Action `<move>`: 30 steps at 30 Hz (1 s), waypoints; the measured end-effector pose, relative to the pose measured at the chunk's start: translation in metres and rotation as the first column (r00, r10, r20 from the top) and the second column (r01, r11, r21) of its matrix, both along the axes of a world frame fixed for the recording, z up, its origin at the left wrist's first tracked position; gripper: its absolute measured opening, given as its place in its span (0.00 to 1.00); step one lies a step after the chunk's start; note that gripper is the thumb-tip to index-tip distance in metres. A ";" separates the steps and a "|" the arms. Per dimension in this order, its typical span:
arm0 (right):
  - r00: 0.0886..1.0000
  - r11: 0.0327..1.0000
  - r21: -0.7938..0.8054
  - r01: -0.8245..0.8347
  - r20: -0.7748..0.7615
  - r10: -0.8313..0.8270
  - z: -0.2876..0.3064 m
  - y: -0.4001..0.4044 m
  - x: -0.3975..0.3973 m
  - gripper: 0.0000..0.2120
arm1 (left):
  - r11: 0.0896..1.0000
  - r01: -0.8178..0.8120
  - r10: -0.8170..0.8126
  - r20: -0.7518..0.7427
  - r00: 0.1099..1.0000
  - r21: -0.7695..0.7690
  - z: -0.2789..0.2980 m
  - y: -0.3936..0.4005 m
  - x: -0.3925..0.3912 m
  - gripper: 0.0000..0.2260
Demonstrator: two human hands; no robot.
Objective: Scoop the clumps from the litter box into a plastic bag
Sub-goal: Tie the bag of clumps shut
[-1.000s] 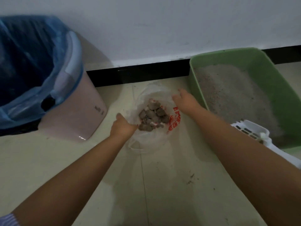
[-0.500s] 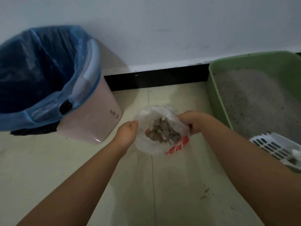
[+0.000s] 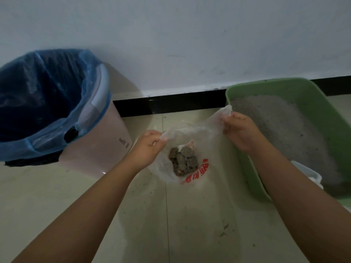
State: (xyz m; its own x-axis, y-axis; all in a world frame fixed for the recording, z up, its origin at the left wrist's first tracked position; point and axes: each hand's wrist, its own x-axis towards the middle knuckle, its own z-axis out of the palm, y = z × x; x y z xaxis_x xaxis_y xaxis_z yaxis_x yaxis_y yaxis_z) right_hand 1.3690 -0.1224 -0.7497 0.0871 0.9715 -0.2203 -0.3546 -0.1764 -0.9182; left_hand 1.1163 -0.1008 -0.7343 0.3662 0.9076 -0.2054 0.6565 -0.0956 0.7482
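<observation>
Gripping the plastic bag at two spots on its rim, both hands are up over the tiled floor. Left hand has its fingers pinched shut on the near-left edge of the thin clear film. Right hand is higher and further out, fist closed round the far-right corner of the bag, just beside the green litter box. Between them the mouth stretches open on a slant. Down in the belly of the bag sit the grey clumps, bunched together, with red print showing on the plastic just below them. Over to the right, the litter box holds a sloping bed of pale grey litter, and a white scoop pokes out at its near end, partly hidden behind the right forearm. On the left stands a pink waste bin lined with a blue bin liner, against the white wall. Specks of litter dot the floor under the bag.
</observation>
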 end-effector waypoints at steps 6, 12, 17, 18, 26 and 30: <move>0.715 0.934 -0.086 0.347 0.669 -0.204 0.027 -0.001 0.013 0.18 | 0.983 0.177 -0.154 -0.702 0.695 -0.041 0.007 0.006 0.012 0.19; 0.226 0.698 -0.695 0.172 0.717 0.659 0.062 -0.029 0.020 0.12 | 0.855 0.227 -0.518 -0.787 0.335 -0.466 0.038 -0.006 0.016 0.27; 0.531 0.959 -0.282 0.015 0.815 0.231 0.069 -0.023 0.000 0.16 | 0.906 0.242 -0.422 -0.753 0.505 -0.346 0.050 -0.007 0.022 0.11; 0.641 0.984 -0.163 0.077 0.764 0.077 0.072 -0.017 -0.005 0.16 | 0.942 0.216 -0.336 -0.677 0.655 -0.258 0.051 -0.004 0.025 0.09; 0.852 0.895 0.191 0.404 0.277 -0.444 0.104 0.004 -0.026 0.12 | 0.937 -0.335 0.300 0.707 0.641 -0.094 0.095 0.006 0.030 0.10; 0.947 0.930 0.180 0.320 -0.068 -0.313 0.113 -0.003 -0.017 0.15 | 0.914 -0.404 0.240 0.851 0.468 -0.035 0.109 0.007 0.026 0.10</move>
State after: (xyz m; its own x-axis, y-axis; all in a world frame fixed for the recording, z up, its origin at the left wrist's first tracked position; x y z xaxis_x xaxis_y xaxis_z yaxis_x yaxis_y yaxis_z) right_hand 1.3520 -0.1256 -0.6364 0.3918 0.9188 -0.0472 -0.3990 0.1235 -0.9086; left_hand 1.1424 -0.0942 -0.6258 -0.0338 0.9846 0.1717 -0.2422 -0.1747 0.9544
